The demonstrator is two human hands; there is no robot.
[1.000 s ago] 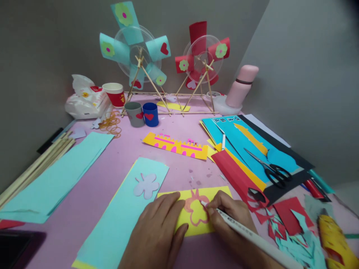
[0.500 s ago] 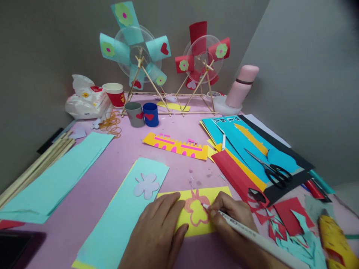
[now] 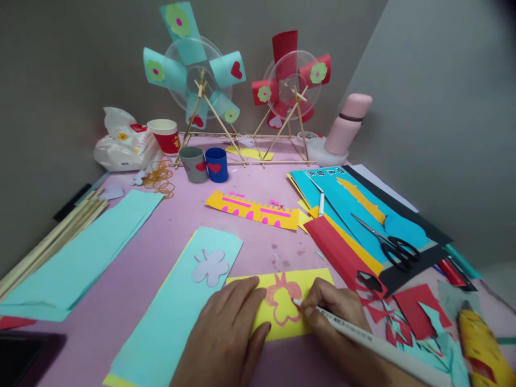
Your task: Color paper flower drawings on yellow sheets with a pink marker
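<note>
My left hand [image 3: 229, 333] lies flat, fingers spread, pressing on the left part of a yellow paper [image 3: 310, 279] on the pink table. On that paper is a flower shape [image 3: 282, 303] outlined in pinkish orange. My right hand [image 3: 334, 312] is closed round a white pen [image 3: 363, 338], whose tip touches the flower's right edge. A light blue sheet [image 3: 173, 317] with a pale flower cut-out [image 3: 210, 266] on it lies just left of my left hand.
Black scissors [image 3: 387, 242] rest on stacked coloured sheets [image 3: 342, 199] at right. Red and teal scraps [image 3: 419, 328] lie at lower right. Two paper windmills [image 3: 193, 70] [image 3: 288, 80], cups [image 3: 207, 164], a pink bottle [image 3: 346, 126] stand at back. Wooden sticks [image 3: 52, 239] lie at left.
The pen tip has slid down along the flower's right edge, my right hand shifting with it. My left hand has stayed put.
</note>
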